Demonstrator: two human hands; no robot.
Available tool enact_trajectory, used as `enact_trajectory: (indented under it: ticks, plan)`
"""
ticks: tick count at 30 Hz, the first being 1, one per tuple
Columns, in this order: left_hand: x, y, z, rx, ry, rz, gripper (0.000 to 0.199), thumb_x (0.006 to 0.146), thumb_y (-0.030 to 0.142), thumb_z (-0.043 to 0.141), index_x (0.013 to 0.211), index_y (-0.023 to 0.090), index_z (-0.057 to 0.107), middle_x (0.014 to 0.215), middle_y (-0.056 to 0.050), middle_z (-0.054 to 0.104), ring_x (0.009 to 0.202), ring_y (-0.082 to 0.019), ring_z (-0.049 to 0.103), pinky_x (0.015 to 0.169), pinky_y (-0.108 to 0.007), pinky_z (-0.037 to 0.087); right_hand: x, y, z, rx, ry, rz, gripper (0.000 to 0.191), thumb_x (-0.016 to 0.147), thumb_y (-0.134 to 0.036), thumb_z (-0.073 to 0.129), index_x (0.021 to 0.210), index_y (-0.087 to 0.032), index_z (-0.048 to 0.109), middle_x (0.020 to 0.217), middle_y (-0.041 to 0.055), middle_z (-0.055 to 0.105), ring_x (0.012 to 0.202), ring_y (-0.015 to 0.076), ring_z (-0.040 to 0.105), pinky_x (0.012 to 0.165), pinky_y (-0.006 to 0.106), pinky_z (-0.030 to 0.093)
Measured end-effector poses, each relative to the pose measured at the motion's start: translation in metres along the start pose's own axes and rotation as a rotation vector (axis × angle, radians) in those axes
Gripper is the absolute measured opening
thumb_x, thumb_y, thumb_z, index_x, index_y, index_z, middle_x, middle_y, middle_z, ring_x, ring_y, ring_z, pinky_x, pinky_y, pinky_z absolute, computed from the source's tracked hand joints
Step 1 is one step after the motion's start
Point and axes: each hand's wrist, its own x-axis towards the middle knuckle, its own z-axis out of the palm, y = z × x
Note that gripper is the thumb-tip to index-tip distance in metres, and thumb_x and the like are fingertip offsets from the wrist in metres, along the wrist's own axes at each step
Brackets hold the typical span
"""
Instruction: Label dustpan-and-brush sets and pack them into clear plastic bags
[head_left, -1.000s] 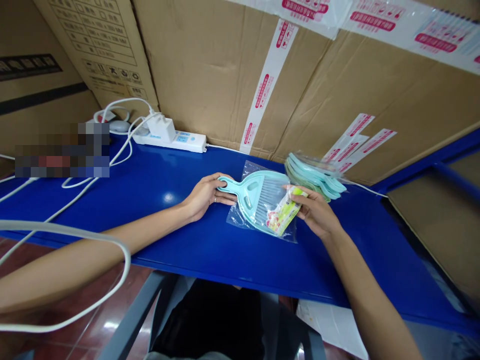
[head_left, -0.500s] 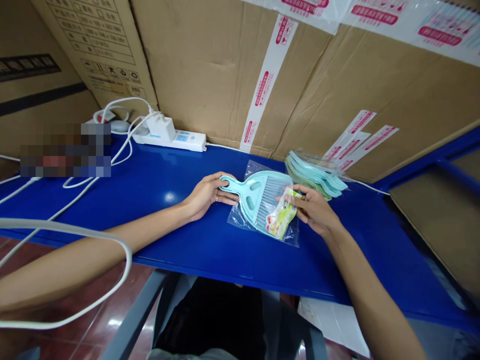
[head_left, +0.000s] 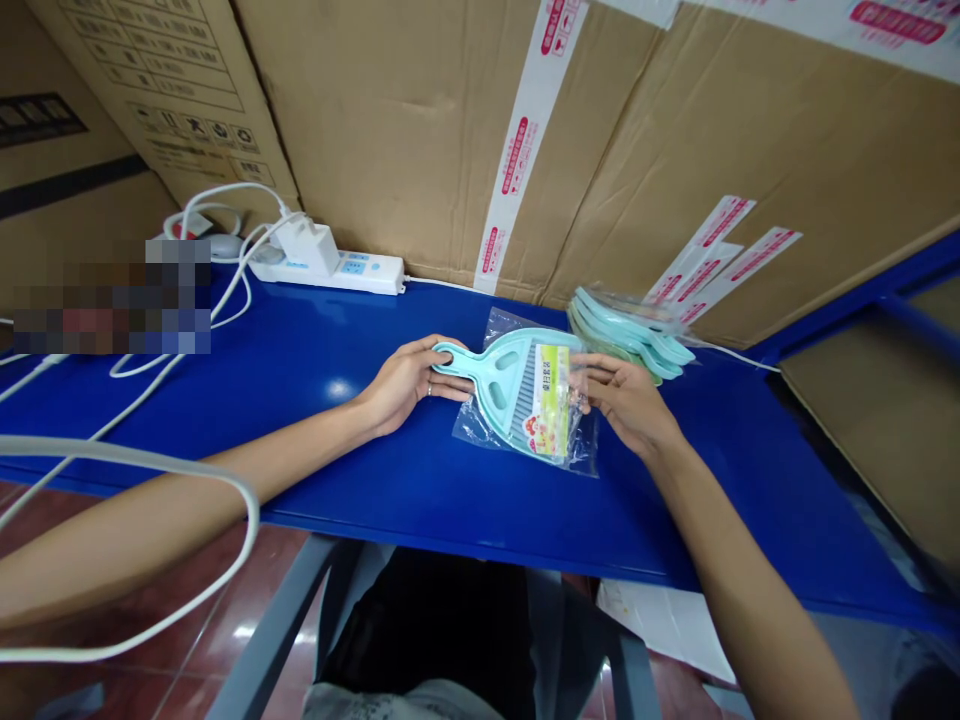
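Observation:
A light-blue dustpan (head_left: pixel 501 384) with a grey-bristled brush (head_left: pixel 523 409) lies inside a clear plastic bag (head_left: pixel 480 428) on the blue table. A printed card (head_left: pixel 553 392), green and white with red pictures, sits flat over the bristles. My left hand (head_left: pixel 409 385) grips the dustpan's handle at its looped end, thumb on top and fingers beneath. At the wide end, my right hand (head_left: pixel 624 398) has its fingers closed on the bag's edge beside the card. Part of the bag is hidden by those fingers.
More bagged dustpans (head_left: pixel 626 335) are stacked at the back right against a cardboard box (head_left: pixel 420 140). A white power strip (head_left: pixel 367 272) with a plug and cables stands at the back left. A white cable (head_left: pixel 247 520) loops over my left forearm.
The card has turned and now lies flatter and straighter over the bristles. My right hand's fingers have shifted from the card to the bag's edge. My left hand keeps its hold on the handle.

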Motion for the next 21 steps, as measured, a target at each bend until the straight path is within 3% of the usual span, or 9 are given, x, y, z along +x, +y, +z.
enact_trajectory:
  ticks: [6, 13, 21]
  plan:
    - [0.0006, 0.0005, 0.0004, -0.027, 0.06, 0.003, 0.019, 0.084, 0.009, 0.062, 0.102, 0.01, 0.069, 0.087, -0.012, 0.078, 0.072, -0.026, 0.08, 0.071, -0.04, 0.069, -0.0001, 0.0051, 0.0089, 0.039, 0.12, -0.02, 0.054, 0.053, -0.039, 0.105, 0.089, -0.021, 0.068, 0.069, 0.0018, 0.075, 0.063, 0.0165, 0.07, 0.059, 0.028, 0.056]
    - [-0.0001, 0.0007, 0.0014, -0.003, 0.062, 0.016, 0.019, 0.084, 0.009, 0.061, 0.101, 0.01, 0.068, 0.085, -0.013, 0.077, 0.072, -0.028, 0.08, 0.07, -0.043, 0.07, -0.0021, 0.0013, 0.0036, -0.071, 0.007, 0.04, 0.057, 0.057, -0.033, 0.103, 0.101, -0.02, 0.069, 0.064, -0.0001, 0.072, 0.056, 0.0149, 0.066, 0.046, 0.023, 0.046]
    - [0.0001, 0.0027, 0.0022, -0.007, 0.076, 0.01, 0.02, 0.084, 0.009, 0.061, 0.102, 0.01, 0.068, 0.086, -0.013, 0.077, 0.072, -0.027, 0.08, 0.068, -0.04, 0.069, -0.0005, 0.003, 0.0055, 0.018, 0.075, 0.033, 0.058, 0.053, -0.033, 0.105, 0.095, -0.023, 0.066, 0.066, -0.0011, 0.074, 0.058, 0.017, 0.071, 0.054, 0.027, 0.058]
